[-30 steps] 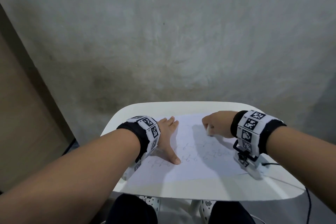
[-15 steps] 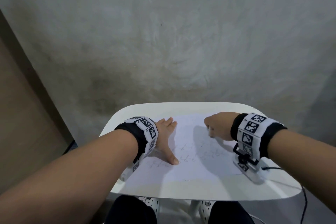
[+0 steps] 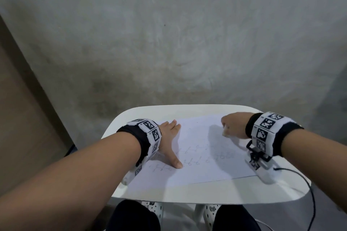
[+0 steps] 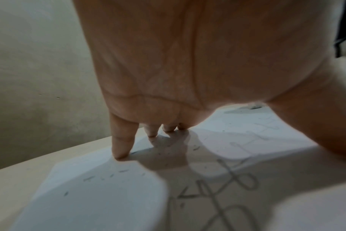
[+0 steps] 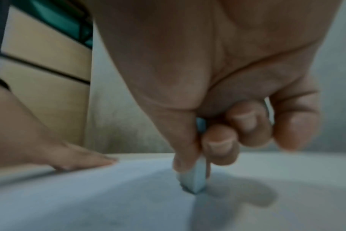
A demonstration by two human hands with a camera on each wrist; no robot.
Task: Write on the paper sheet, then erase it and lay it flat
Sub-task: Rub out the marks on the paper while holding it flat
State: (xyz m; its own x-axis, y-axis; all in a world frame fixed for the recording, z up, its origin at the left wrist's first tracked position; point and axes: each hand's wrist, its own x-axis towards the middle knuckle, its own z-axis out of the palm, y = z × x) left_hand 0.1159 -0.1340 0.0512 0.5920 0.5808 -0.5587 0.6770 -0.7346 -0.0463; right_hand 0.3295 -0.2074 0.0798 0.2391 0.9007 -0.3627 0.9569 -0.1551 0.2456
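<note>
A white paper sheet (image 3: pixel 199 170) with faint pencil marks lies on the small white table (image 3: pixel 206 193). My left hand (image 3: pixel 170 139) presses flat on the sheet's left part, fingers straight and thumb spread toward me. In the left wrist view its fingertips (image 4: pixel 120 154) touch the paper sheet (image 4: pixel 101 203) near the far edge. My right hand (image 3: pixel 231 124) pinches a small white eraser (image 3: pixel 224 133) at the sheet's upper right. The right wrist view shows the eraser (image 5: pixel 196 181) held between thumb and curled fingers, its tip on the paper sheet (image 5: pixel 89 200).
A grey concrete wall (image 3: pixel 169 33) stands right behind the table. A brown panel (image 3: pixel 22 108) is at the left. A black cable (image 3: pixel 308 189) runs off the table's right edge. Eraser crumbs (image 4: pixel 101 178) lie on the sheet. My knees show below the front edge.
My right hand with the eraser has shifted slightly up and to the right on the sheet. The left hand has stayed pressed in place.
</note>
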